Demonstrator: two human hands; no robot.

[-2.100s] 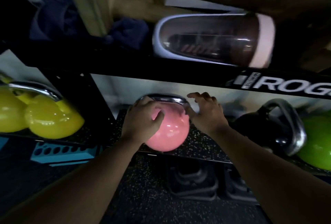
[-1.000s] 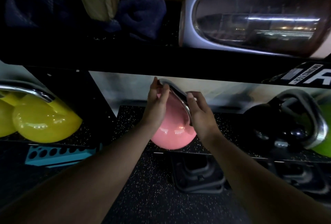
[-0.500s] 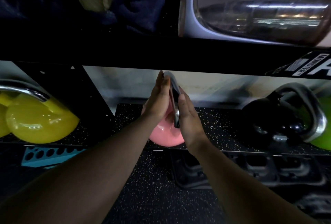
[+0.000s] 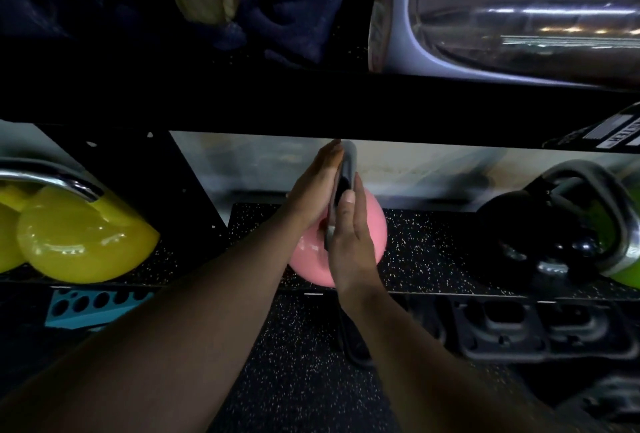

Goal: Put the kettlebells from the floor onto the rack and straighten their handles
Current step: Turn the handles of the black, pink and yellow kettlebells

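A pink kettlebell (image 4: 375, 224) stands on the speckled lower rack shelf (image 4: 433, 259). Its steel handle (image 4: 348, 162) is seen edge-on, running front to back. My left hand (image 4: 317, 186) lies flat against the handle's left side, and my right hand (image 4: 349, 242) presses flat against its right side, so the handle is clamped between both palms. Yellow kettlebells (image 4: 79, 238) sit on the shelf at the left. A black kettlebell (image 4: 526, 228) with its steel handle turned to the right stands at the right, next to a green one (image 4: 623, 270).
The black upper shelf beam (image 4: 311, 110) runs just above the handle. On top lie a dark blue cloth (image 4: 287, 13) and a large clear bottle (image 4: 519, 13). Below the shelf are a blue perforated block (image 4: 93, 304), black moulded pieces (image 4: 519, 325) and speckled floor.
The pink kettlebell's handle has been turned from crosswise to front-to-back. My hands went from cupping the bell to pressing flat on both sides of the handle.
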